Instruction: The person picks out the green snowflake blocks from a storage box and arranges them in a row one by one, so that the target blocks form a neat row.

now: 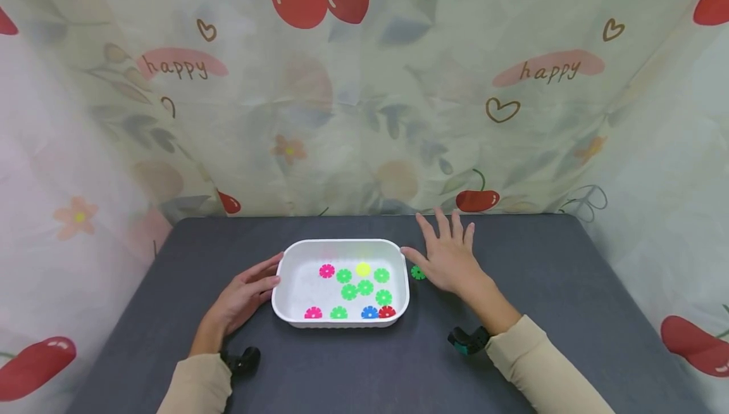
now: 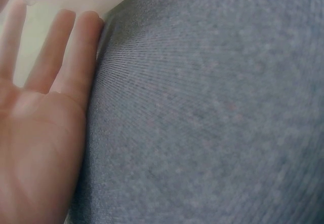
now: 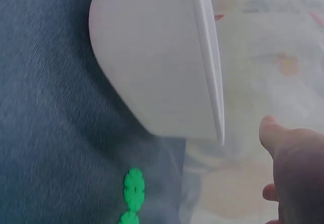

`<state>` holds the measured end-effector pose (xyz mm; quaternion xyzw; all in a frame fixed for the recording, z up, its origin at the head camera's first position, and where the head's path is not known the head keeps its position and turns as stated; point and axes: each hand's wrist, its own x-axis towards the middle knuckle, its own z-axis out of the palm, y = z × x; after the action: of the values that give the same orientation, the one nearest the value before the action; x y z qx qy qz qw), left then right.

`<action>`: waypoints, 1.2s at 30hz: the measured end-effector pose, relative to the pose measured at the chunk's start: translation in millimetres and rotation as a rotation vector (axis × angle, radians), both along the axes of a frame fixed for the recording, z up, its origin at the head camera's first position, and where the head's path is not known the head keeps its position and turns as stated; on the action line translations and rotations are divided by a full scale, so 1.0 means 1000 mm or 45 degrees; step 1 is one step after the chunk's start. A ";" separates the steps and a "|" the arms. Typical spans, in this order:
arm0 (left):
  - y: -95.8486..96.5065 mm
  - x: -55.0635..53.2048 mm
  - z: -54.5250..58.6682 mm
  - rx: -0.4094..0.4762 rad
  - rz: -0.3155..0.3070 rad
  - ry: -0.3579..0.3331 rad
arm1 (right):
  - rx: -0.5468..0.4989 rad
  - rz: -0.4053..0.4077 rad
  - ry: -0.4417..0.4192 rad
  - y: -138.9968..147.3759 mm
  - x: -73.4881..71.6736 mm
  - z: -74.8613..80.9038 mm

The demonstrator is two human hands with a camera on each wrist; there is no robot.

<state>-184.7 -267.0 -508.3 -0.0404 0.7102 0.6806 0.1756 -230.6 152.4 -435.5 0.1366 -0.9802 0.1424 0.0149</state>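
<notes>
A white rectangular tray (image 1: 342, 247) stands on the dark table with several notched plastic discs in it: green (image 1: 365, 287), pink (image 1: 326, 271), yellow (image 1: 363, 269), blue (image 1: 369, 312) and red (image 1: 386, 311). At its left end my left hand (image 1: 246, 297) rests against the side; its nearly straight fingers (image 2: 53, 51) touch the tray wall in the left wrist view. My right hand (image 1: 452, 261) hovers off the right end, fingers spread, holding nothing. Partly hidden beneath it lies a green disc (image 1: 418, 272). Two green discs (image 3: 134, 189) show there in the right wrist view.
The dark cloth-covered table (image 1: 342, 370) reaches back to a hanging curtain (image 1: 364, 116) printed with cherries and the word happy. More curtain hangs at both sides. Black wrist cameras (image 1: 468, 341) are strapped under both wrists.
</notes>
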 end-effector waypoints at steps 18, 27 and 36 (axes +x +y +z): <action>0.000 0.001 0.002 -0.021 -0.002 0.008 | -0.006 0.139 -0.004 -0.054 0.010 0.010; 0.001 0.000 -0.001 0.005 0.002 0.012 | -0.009 0.245 -0.019 -0.076 0.017 0.009; 0.001 0.000 0.000 0.008 0.007 0.010 | -0.074 0.344 -0.002 -0.094 0.025 0.009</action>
<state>-184.8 -266.4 -508.4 -0.0393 0.7085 0.6836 0.1710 -205.9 58.4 -426.6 0.2667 -0.9484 0.1714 -0.0011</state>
